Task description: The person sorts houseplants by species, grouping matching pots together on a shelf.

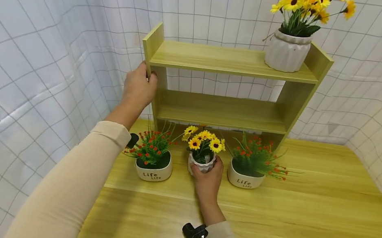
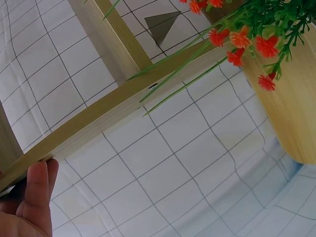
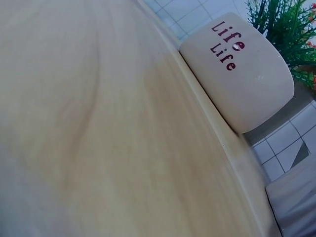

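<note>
My left hand (image 1: 140, 86) grips the left side panel of a wooden shelf (image 1: 229, 61) at mid height. In the left wrist view its fingers (image 2: 37, 190) lie against that panel's edge. On the table, before the shelf's base, my right hand (image 1: 209, 179) holds a small white ribbed flowerpot (image 1: 194, 164) with yellow artificial flowers (image 1: 204, 141), thumb and fingers on opposite sides. That pot is upright; whether it touches the tabletop is hidden. A white "Life" planter (image 1: 152, 171) with red flowers stands to its left, and a similar planter (image 1: 245, 179) to its right.
A larger white flowerpot (image 1: 287, 53) with yellow flowers stands at the right end of the shelf's top board. The wooden table (image 1: 309, 219) extends to the right. White grid-patterned curtains (image 1: 20, 48) hang behind and at both sides.
</note>
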A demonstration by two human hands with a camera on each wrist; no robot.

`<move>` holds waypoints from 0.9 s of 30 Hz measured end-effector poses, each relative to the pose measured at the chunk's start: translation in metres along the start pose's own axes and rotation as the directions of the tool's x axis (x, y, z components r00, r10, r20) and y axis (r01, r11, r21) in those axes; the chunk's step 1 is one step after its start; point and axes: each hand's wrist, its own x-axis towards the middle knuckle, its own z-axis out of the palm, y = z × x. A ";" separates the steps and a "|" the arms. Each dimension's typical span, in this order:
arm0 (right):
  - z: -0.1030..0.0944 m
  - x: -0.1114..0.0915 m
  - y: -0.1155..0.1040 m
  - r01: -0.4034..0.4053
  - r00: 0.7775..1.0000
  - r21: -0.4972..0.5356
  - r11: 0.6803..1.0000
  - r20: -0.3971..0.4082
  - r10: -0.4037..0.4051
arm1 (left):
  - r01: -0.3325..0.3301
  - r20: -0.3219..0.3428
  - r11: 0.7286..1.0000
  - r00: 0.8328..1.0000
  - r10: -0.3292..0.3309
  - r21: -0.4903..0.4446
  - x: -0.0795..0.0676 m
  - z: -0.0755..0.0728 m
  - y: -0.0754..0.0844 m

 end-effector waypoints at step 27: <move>-0.021 -0.015 -0.040 0.085 0.995 0.118 0.989 -0.063 -0.078 | 0.015 0.023 1.000 1.000 -0.015 -0.007 -0.002 -0.003 0.001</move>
